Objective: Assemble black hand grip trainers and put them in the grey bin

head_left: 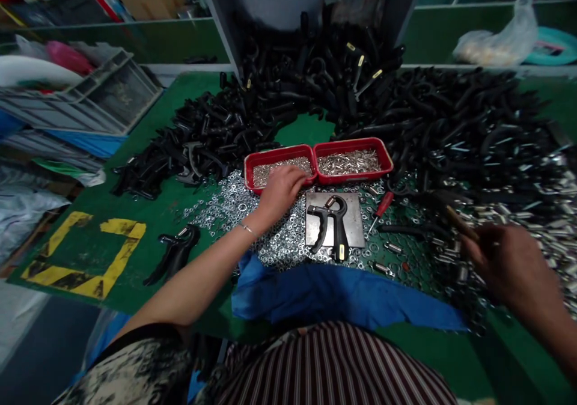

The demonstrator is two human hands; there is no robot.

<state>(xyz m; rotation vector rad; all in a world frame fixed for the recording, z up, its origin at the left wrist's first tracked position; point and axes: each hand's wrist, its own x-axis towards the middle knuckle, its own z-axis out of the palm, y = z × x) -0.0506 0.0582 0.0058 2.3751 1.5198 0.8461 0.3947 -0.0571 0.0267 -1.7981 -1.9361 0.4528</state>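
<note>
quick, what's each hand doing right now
Left hand: fingers reaching into the left red tray; grip cannot be told.
Right hand: closed on a brown-handled tool.

The green worktop [148,152] carried black handles [451,110] heaped far, two red trays [318,152] centre, washers [234,194] scattered, blue cloth [333,294] near.

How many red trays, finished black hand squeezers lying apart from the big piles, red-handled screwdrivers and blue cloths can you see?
Red trays: 2
Assembled black hand squeezers lying apart from the piles: 2
Red-handled screwdriver: 1
Blue cloth: 1
Total: 6
The left hand reaches into the left tray.
</note>
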